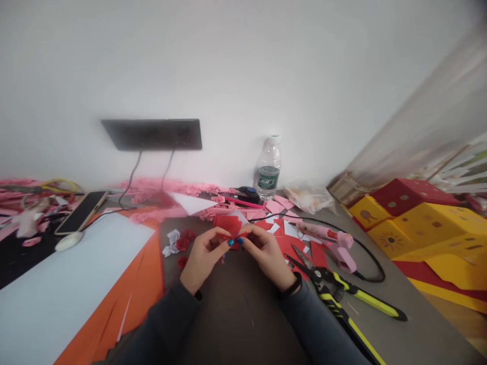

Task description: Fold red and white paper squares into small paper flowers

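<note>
There it was, mid-table [228, 314], right in front of the person: the red paper [227, 224], up between the two hands over the grey top! The left hand [201, 258] had its thumb and forefinger pinched tight on one side. The right hand [268, 253] matched it on the other, thumb pressed to forefinger, and the two grips almost met at the centre, blue nails [231, 243] gleaming against the red.

And what a red it was, bright and matt! A small piece, its broader part rose behind the fingertips, with darker shading close to the pinch. A sliver showed along the right forefinger, and a little more red peeped out below the nails. The thumbs covered the rest, so I couldn't tell its full shape.

Just beside the left hand lay crumpled rosettes [186, 239], red ones and a white one. Over by the right hand, red scraps [279, 242] sprawled among white slips; the shears [317, 275] rested there with blades apart, near a pink glue gun [344, 253] showing a tiny red light. Behind it all, a bottle [268, 175] stood upright near the wall [243, 66].
</note>
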`<state>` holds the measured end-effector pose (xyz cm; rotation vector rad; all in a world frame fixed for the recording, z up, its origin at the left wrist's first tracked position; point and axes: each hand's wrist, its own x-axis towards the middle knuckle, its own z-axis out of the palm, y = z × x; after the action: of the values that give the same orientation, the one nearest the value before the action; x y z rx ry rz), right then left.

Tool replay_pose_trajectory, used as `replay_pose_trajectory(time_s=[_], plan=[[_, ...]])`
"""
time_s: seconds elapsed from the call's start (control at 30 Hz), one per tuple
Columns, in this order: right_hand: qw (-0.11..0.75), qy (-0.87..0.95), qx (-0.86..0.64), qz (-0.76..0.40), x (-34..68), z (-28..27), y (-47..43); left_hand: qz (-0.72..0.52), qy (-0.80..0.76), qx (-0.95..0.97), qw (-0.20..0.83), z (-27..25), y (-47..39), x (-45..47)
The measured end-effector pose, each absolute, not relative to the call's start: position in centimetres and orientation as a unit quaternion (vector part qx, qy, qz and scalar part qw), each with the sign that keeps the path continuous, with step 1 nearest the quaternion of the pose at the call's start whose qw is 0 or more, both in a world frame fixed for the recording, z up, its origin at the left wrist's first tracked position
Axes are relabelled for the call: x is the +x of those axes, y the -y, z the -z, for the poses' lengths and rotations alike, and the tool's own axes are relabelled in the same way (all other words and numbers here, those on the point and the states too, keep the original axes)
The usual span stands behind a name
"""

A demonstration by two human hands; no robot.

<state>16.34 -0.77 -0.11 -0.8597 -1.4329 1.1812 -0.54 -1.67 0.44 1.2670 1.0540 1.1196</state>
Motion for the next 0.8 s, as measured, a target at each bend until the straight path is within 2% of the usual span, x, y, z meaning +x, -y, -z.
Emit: replay_pose_trajectory(time_s=[0.13, 0.23, 0.4, 0.5, 0.8], plan=[[0.529, 0.609, -0.365, -0.464, 16.41, 0.43, 0.62, -0.489, -0.406, 0.477, 0.607, -0.54, 1.73, -0.31], [0.550, 0.644, -0.360, -0.392, 16.52, 0.24, 0.66, -0.495, -0.396, 0.451, 0.628, -0.64, 1.61, -0.27], [0.504, 0.737, -0.325, -0.311, 16.70, -0.45, 0.89, -0.509, -0.432, 0.460, 0.585, -0.43, 1.27, -0.66], [0.490, 0.747, -0.328, -0.307, 16.67, -0.54, 0.91, -0.508, -0.445, 0.460, 0.576, -0.20, 1.07, -0.92], [0.517, 0.677, -0.393, -0.346, 16.55, -0.08, 0.40, -0.479, -0.448, 0.461, 0.598, -0.12, 1.14, -0.46]])
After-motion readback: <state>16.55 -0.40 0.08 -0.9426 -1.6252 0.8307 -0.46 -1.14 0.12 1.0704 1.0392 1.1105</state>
